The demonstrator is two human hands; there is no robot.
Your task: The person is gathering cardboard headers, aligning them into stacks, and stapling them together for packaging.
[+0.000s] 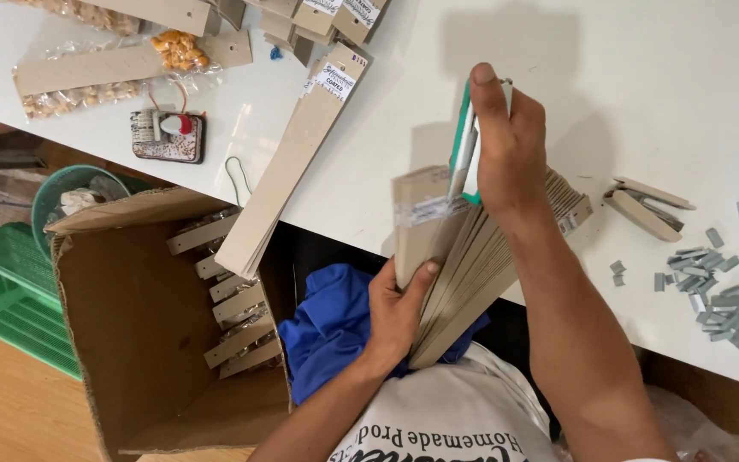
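My left hand (pixel 398 310) grips the near end of a thick stack of long grey-brown cardboard strips (pixel 464 265), thumb pressed on the top strip. The stack rests tilted on the white table's near edge (pixel 609 51). My right hand (pixel 511 145) holds a green and silver stapler (pixel 464 145) upright over the top strip, by a clear plastic band. A loose pile of similar strips (pixel 288 171) lies to the left, hanging over the table edge.
An open cardboard box (pixel 143 342) at lower left holds several packed strips with bags. Staple bars (pixel 716 291) and a small staple box (pixel 643 210) lie at right. Snack bags on cards (pixel 121 64), a small tin (pixel 168 137), green baskets (pixel 10 291) and blue cloth (pixel 335 325) are around.
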